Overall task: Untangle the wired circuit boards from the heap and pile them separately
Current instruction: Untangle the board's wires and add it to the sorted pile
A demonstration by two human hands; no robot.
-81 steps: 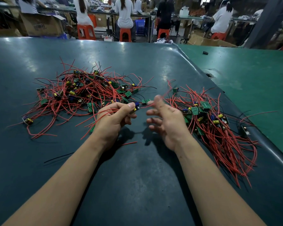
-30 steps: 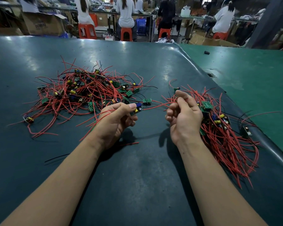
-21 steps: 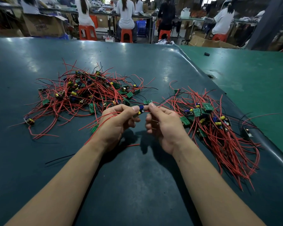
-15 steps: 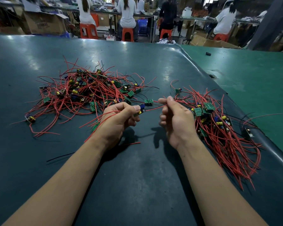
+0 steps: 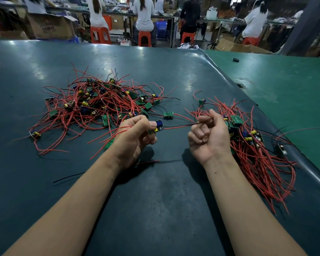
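both hands (image 5: 171, 136) now stretch one board's (image 5: 157, 127) wires (image 5: 175, 126) farther apart.

Left hand (image 5: 135, 137) pinches board (image 5: 156, 127) (right hand (image 5: 209, 137) grips wire (image 5: 175, 126)).

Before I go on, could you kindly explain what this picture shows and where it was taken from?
There is no machine here: a person works with two bare hands, and one wide-angle camera on the person's head looks forward and down at them. On the dark table lie two lots of small green circuit boards with red and black wires: a tangled heap on the left and a separate pile on the right. The left hand pinches one board between thumb and fingers. The right hand is curled round the wires that run from that board, drawn taut between the two hands. One more board lies just beyond them. Behind the table, other people sit on orange stools at benches.
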